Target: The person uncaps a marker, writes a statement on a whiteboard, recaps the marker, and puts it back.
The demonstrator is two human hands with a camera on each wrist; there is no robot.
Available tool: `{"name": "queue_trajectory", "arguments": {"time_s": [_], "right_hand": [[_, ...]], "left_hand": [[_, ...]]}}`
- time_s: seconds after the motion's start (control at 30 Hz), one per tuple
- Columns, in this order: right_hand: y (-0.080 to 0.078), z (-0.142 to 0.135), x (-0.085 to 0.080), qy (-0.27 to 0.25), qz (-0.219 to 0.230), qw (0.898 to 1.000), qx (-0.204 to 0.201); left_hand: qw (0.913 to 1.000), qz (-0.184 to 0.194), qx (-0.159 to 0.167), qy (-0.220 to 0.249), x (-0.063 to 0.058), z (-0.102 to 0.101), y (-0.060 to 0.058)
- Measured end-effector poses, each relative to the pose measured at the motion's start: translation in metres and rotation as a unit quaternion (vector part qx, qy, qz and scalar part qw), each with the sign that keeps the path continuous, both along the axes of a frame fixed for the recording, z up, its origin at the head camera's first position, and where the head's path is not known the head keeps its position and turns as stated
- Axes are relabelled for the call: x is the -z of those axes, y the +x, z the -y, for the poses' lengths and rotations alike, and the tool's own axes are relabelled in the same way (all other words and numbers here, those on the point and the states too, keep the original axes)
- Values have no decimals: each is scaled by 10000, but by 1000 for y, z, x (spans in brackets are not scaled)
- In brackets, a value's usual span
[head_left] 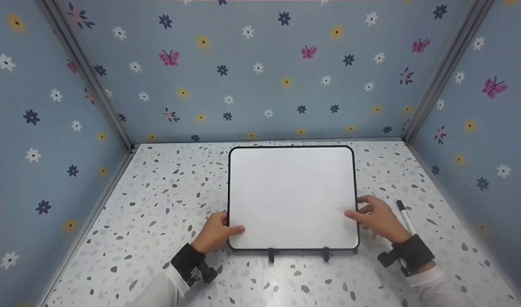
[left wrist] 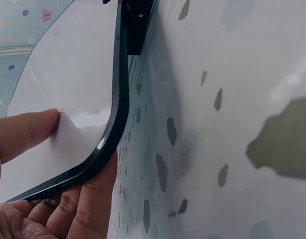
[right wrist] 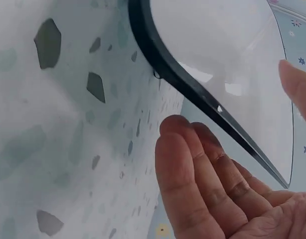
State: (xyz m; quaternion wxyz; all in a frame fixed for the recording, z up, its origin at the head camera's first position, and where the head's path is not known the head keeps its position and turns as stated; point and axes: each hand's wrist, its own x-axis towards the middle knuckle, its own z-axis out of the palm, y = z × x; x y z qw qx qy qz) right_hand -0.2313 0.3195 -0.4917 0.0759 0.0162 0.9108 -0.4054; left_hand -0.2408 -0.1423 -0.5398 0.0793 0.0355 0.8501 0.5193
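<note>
A small whiteboard with a black rim stands on the table on short black feet. My left hand grips its lower left edge. In the left wrist view the thumb lies on the white face and the other fingers are behind the rim. At the right edge is my right hand, its thumb in front of the board. The right wrist view shows the fingers loosely extended beside the rim, with a gap between, and the thumb seemingly off the face.
A white marker with a black cap lies on the table right of the board, partly hidden by my right wrist. The speckled table is bounded by flowered blue panels at the back and both sides.
</note>
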Motion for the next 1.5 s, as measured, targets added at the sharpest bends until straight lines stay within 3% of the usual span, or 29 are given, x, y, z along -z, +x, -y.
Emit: {"name": "queue_trajectory", "arguments": {"time_s": [0.2, 0.33, 0.43, 0.53, 0.7, 0.9, 1.23, 1.5], "right_hand": [[-5, -20, -11, 440, -718, 9959, 343], [-9, -40, -15, 998, -837, 9891, 685], [-11, -61, -13, 1551, -678, 9824, 795], [-11, -83, -8, 2041, -291, 9764, 639], [-7, -111, 3, 2428, 411, 9687, 314], [-6, -125, 11, 2537, 509, 9657, 203], [-5, -123, 23, 2078, 374, 9766, 422], [-4, -124, 28, 2165, 65, 9755, 377]], "left_hand": [[10000, -20, 9, -52, 0, 0, 1], [10000, -10, 57, 20, 0, 0, 0], [9999, 20, 104, 40, 0, -1, 0], [9999, 26, 132, -1, 0, -1, 0], [9998, 54, 179, -19, -2, -2, 0], [9998, 90, 178, -28, -1, -3, 0], [9997, 64, 249, 15, -3, -4, 3], [9997, 20, 250, -50, -1, -2, 1]]}}
